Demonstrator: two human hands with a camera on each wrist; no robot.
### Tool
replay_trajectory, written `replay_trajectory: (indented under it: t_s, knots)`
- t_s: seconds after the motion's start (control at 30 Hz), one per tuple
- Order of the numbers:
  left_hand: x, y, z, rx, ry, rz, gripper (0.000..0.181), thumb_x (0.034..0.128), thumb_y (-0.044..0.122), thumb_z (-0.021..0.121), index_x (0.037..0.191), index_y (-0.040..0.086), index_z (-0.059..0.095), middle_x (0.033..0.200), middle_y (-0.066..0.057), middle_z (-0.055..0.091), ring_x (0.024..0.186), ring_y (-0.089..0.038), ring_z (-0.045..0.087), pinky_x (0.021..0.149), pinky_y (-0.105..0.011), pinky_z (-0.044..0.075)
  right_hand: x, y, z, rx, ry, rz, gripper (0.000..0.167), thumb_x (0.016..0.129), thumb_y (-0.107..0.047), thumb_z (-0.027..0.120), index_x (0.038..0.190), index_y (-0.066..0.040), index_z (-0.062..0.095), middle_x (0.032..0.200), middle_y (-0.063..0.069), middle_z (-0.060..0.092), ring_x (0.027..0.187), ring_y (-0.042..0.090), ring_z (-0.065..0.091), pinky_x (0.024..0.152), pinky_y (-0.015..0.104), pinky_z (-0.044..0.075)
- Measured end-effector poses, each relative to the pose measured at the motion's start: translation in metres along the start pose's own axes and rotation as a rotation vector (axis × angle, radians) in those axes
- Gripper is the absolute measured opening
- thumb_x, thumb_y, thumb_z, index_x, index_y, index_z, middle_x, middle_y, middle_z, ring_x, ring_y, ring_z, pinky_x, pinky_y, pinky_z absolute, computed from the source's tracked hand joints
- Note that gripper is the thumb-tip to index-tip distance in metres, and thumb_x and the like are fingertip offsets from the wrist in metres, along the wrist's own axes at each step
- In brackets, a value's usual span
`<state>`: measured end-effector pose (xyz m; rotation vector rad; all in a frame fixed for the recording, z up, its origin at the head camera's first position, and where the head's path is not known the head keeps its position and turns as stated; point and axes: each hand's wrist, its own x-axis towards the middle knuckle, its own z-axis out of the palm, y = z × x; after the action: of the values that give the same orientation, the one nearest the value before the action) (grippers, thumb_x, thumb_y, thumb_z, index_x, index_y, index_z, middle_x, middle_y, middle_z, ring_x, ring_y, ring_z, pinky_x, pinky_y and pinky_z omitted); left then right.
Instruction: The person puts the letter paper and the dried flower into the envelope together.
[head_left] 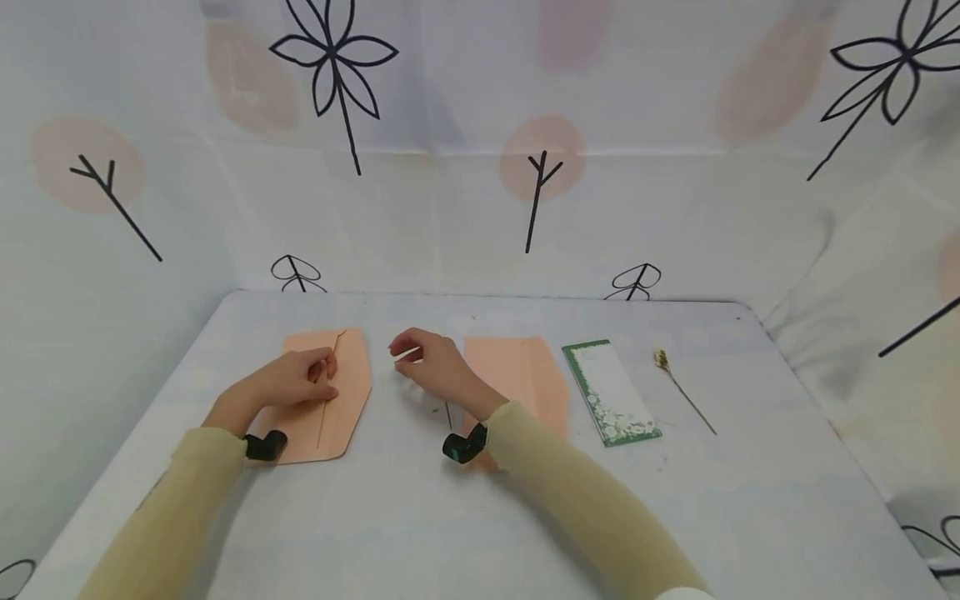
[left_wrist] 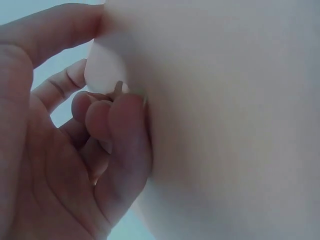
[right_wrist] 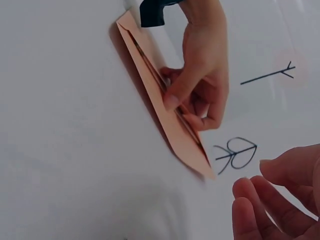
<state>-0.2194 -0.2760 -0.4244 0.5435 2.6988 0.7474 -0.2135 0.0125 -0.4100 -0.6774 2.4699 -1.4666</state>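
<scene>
A peach envelope (head_left: pixel 348 417) lies at the left of the table, and my left hand (head_left: pixel 296 379) is on it. The right wrist view shows the left hand (right_wrist: pixel 205 75) pinching the envelope (right_wrist: pixel 150 85) at its opening, thumb on the near face and fingers at the slit. Close up in the left wrist view, the curled fingers (left_wrist: pixel 125 135) meet the pale paper. My right hand (head_left: pixel 438 362) hovers right of that envelope, its fingers loosely bent with nothing between them. Below its wrist shows a short dark thin stem (head_left: pixel 448 415), the rest hidden.
A second peach envelope (head_left: pixel 517 367) lies partly under the right forearm. Right of it are a green-bordered white card (head_left: pixel 611 392) with printed flowers and a dried flower (head_left: pixel 678 383) on a thin stem. A patterned cloth (head_left: pixel 450 208) hangs behind the table.
</scene>
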Motion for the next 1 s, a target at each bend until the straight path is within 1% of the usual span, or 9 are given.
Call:
replay_trajectory:
  t_s: [0.17,0.27,0.4,0.47,0.63,0.8,0.87,1.0]
  knots:
    - [0.001,-0.002,0.0,0.001,-0.014,0.005,0.03,0.086,0.025,0.077,0.097,0.014,0.051,0.07,0.002,0.043,0.064,-0.016,0.044,0.061,-0.028,0.034,-0.007,0.016,-0.015,-0.034,0.024,0.014,0.018,0.094,-0.013,0.067,0.113,-0.012,0.066,0.106,-0.004,0.066,0.095,0.01,0.064,0.073,0.028,0.052]
    - [0.0,-0.002,-0.001,0.011,-0.023,0.003,0.03,0.0859,0.026,0.077,0.096,0.014,0.051,0.07,0.003,0.043,0.063,-0.015,0.043,0.06,-0.028,0.033,-0.011,0.024,-0.021,-0.06,0.028,0.023,0.018,0.094,-0.012,0.068,0.112,-0.011,0.067,0.102,-0.005,0.065,0.092,0.011,0.063,0.072,0.028,0.052]
    - [0.0,0.0,-0.002,0.025,-0.035,-0.001,0.031,0.086,0.028,0.077,0.095,0.014,0.051,0.07,0.003,0.042,0.063,-0.014,0.043,0.06,-0.028,0.032,-0.016,0.03,-0.027,-0.108,0.023,0.036,0.016,0.093,-0.011,0.069,0.109,-0.008,0.067,0.098,-0.002,0.065,0.089,0.015,0.062,0.073,0.029,0.05]
    - [0.0,0.001,-0.003,0.025,-0.039,-0.001,0.031,0.0861,0.029,0.077,0.095,0.014,0.051,0.07,0.003,0.042,0.064,-0.015,0.043,0.061,-0.029,0.032,-0.018,0.032,-0.028,-0.143,0.022,0.055,0.016,0.091,-0.011,0.071,0.105,-0.007,0.067,0.095,-0.001,0.065,0.087,0.016,0.061,0.073,0.03,0.049]
    - [0.001,0.001,-0.002,0.026,-0.048,-0.004,0.032,0.0862,0.031,0.077,0.095,0.014,0.051,0.07,0.002,0.043,0.063,-0.015,0.044,0.06,-0.029,0.032,-0.023,0.037,-0.026,-0.226,0.028,0.122,0.022,0.086,-0.014,0.078,0.101,-0.008,0.064,0.089,0.0,0.06,0.081,0.018,0.055,0.072,0.031,0.046]
    - [0.003,-0.002,-0.002,0.042,-0.05,-0.024,0.031,0.0861,0.031,0.077,0.094,0.016,0.051,0.069,0.003,0.044,0.062,-0.015,0.045,0.06,-0.029,0.033,-0.019,0.041,-0.016,-0.287,0.037,0.133,0.028,0.083,-0.018,0.082,0.101,-0.01,0.062,0.089,0.0,0.059,0.079,0.017,0.054,0.071,0.03,0.045]
    - [0.003,-0.002,-0.002,0.038,-0.052,-0.024,0.031,0.086,0.03,0.077,0.094,0.016,0.051,0.069,0.003,0.044,0.062,-0.015,0.045,0.06,-0.029,0.033,-0.017,0.04,-0.012,-0.313,0.036,0.139,0.029,0.083,-0.016,0.082,0.102,-0.01,0.062,0.089,-0.001,0.059,0.079,0.016,0.054,0.071,0.03,0.045]
    - [0.002,-0.001,-0.001,0.029,-0.051,-0.016,0.031,0.0861,0.031,0.077,0.094,0.015,0.051,0.069,0.003,0.044,0.062,-0.015,0.045,0.06,-0.029,0.033,-0.017,0.039,-0.009,-0.31,0.027,0.163,0.027,0.083,-0.01,0.08,0.101,-0.011,0.06,0.088,-0.001,0.059,0.076,0.018,0.055,0.068,0.031,0.046]
